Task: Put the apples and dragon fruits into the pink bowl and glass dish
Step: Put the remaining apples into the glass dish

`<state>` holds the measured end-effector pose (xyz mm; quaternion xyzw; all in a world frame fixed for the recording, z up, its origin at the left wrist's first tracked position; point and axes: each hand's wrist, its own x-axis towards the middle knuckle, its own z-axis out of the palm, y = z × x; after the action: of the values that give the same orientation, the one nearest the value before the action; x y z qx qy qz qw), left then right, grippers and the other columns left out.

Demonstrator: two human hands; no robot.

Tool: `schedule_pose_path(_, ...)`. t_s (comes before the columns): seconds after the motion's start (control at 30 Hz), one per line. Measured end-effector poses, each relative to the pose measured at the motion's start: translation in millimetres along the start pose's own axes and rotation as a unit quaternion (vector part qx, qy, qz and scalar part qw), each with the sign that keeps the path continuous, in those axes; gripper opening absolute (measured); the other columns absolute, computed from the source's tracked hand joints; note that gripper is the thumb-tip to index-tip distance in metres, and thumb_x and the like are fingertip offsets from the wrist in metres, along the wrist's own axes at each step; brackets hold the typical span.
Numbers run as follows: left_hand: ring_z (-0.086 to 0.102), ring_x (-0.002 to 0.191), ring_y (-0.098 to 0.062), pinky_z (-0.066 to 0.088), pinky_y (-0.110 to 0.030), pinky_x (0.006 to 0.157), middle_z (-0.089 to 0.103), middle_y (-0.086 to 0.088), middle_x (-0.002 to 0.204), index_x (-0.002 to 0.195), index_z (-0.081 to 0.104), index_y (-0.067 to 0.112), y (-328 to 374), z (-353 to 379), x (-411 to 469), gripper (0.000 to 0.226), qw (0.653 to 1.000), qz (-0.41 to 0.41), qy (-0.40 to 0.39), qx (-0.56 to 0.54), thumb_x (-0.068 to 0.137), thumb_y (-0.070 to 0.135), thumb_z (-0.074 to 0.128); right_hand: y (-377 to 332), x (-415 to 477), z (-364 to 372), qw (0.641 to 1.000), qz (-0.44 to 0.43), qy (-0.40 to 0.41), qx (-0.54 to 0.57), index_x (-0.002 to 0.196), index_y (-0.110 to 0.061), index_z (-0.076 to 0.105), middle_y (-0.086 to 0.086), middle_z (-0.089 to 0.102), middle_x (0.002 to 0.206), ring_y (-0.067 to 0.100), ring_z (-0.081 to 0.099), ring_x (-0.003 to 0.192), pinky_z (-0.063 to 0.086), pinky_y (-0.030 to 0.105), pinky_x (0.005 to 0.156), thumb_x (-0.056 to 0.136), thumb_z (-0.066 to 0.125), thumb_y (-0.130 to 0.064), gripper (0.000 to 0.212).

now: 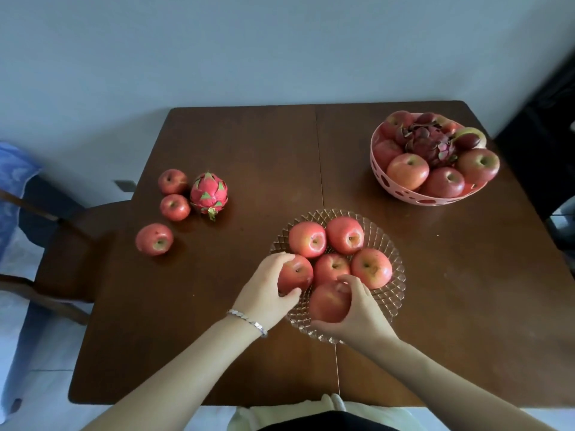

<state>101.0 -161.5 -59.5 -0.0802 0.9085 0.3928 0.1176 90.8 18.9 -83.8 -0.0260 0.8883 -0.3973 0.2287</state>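
Left hand point(264, 290) cups an apple point(297, 273) at the glass dish's point(393, 301) left rim; right hand point(354, 309) wraps another apple point(328, 301) at the near rim. Both palms hidden; whether either fruit rests on the glass, cannot tell. Four more apples in the dish. Pink bowl point(396, 189), far right: heaped apples, a dark dragon fruit point(431, 144), the fruit behind it unclear. Loose on the brown table point(249, 150), left: three apples, one dragon fruit point(209, 192). Chair point(62, 244) cut off at left. Plain pale wall point(249, 51) behind.
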Motion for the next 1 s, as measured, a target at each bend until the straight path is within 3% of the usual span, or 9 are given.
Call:
schedule_pose_path(0.13, 0.036, 0.132, -0.024, 0.036, -0.034, 0.107, 0.028, 0.0, 0.15, 0.135, 0.038, 0.025, -8.5, 13.9, 9.8, 0.06, 0.992, 0.008, -0.032, 0.12, 0.081, 0.02, 0.065, 1.4, 1.0, 16.0, 0.996, 0.065, -0.008, 0.057, 0.125, -0.022, 0.04, 0.001, 0.049, 0.12, 0.011, 0.046, 0.099, 0.038, 0.015, 0.075, 0.057, 0.086, -0.037, 0.083)
schedule_pose_path(0.23, 0.041, 0.129, -0.026, 0.03, -0.039, 0.11, 0.032, 0.001, 0.149, 0.134, 0.04, 0.026, -14.1, 16.6, 15.3, 0.058, 0.986, 0.009, -0.01, 0.167, 0.082, 0.023, 0.064, -5.8, 3.7, 20.8, 0.992, 0.075, -0.009, 0.105, 0.124, -0.018, 0.043, 0.004, 0.045, 0.115, 0.008, 0.046, 0.083, 0.039, 0.003, 0.044, 0.064, 0.084, -0.03, 0.074)
schedule_pose_path(0.27, 0.04, 0.131, -0.024, 0.026, -0.043, 0.112, 0.033, 0.003, 0.149, 0.134, 0.04, 0.027, -15.8, 16.8, 16.4, 0.058, 0.986, 0.004, -0.004, 0.169, 0.082, 0.023, 0.064, -6.5, 4.0, 21.4, 0.991, 0.075, -0.014, 0.109, 0.124, -0.018, 0.043, 0.005, 0.046, 0.116, 0.006, 0.047, 0.08, 0.039, 0.004, 0.041, 0.065, 0.083, -0.03, 0.072)
schedule_pose_path(0.33, 0.038, 0.133, -0.023, 0.025, -0.045, 0.114, 0.035, 0.004, 0.148, 0.134, 0.041, 0.029, -20.0, 16.9, 17.8, 0.061, 0.992, -0.005, 0.002, 0.123, 0.08, 0.017, 0.066, -4.7, 5.4, 22.7, 0.992, 0.071, -0.012, 0.108, 0.124, -0.019, 0.043, 0.0, 0.051, 0.115, 0.006, 0.051, 0.084, 0.04, 0.006, 0.046, 0.064, 0.084, -0.032, 0.074)
schedule_pose_path(0.43, 0.038, 0.133, -0.023, 0.035, -0.035, 0.11, 0.038, 0.001, 0.146, 0.132, 0.046, 0.027, -21.7, 16.7, 19.4, 0.061, 0.999, -0.007, 0.011, 0.047, 0.078, 0.006, 0.067, -0.5, 5.9, 23.3, 0.989, 0.092, -0.003, 0.113, 0.123, -0.017, 0.041, -0.004, 0.052, 0.11, 0.011, 0.053, 0.095, 0.038, 0.009, 0.058, 0.06, 0.087, -0.033, 0.08)
schedule_pose_path(0.63, 0.039, 0.133, -0.022, 0.036, -0.034, 0.11, 0.039, 0.001, 0.145, 0.132, 0.047, 0.025, -20.4, 16.8, 21.3, 0.06, 0.998, -0.013, 0.02, 0.05, 0.079, 0.006, 0.067, -2.2, 6.1, 28.2, 0.989, 0.095, 0.011, 0.109, 0.121, -0.017, 0.047, -0.004, 0.053, 0.107, 0.012, 0.051, 0.098, 0.04, 0.023, 0.081, 0.057, 0.087, -0.037, 0.078)
schedule_pose_path(0.8, 0.038, 0.134, -0.021, 0.036, -0.033, 0.11, 0.039, 0.002, 0.146, 0.132, 0.047, 0.023, -17.9, 17.2, 22.4, 0.056, 0.998, -0.016, 0.023, 0.058, 0.081, 0.005, 0.062, -1.2, 8.7, 26.6, 0.984, 0.113, -0.002, 0.139, 0.11, -0.022, 0.049, -0.004, 0.055, 0.103, 0.014, 0.055, 0.099, 0.038, 0.022, 0.077, 0.057, 0.088, -0.036, 0.067)
schedule_pose_path(0.93, 0.036, 0.135, -0.02, 0.035, -0.034, 0.111, 0.038, 0.002, 0.147, 0.133, 0.046, 0.024, -19.5, 16.9, 21.9, 0.052, 0.998, -0.013, 0.021, 0.055, 0.085, 0.008, 0.057, -7.0, 6.9, 25.9, 0.989, 0.121, -0.001, 0.084, 0.116, -0.017, 0.047, -0.004, 0.054, 0.104, 0.01, 0.051, 0.092, 0.039, 0.017, 0.067, 0.059, 0.085, -0.043, 0.074)
schedule_pose_path(1.0, 0.037, 0.134, -0.019, 0.037, -0.032, 0.109, 0.036, 0.003, 0.146, 0.133, 0.046, 0.024, -19.0, 14.4, 23.0, 0.049, 0.999, -0.011, 0.008, 0.049, 0.086, 0.014, 0.057, -12.6, 9.5, 20.0, 0.99, 0.133, -0.023, 0.04, 0.117, -0.013, 0.044, -0.003, 0.053, 0.103, 0.012, 0.05, 0.089, 0.041, 0.022, 0.068, 0.059, 0.083, -0.049, 0.079)
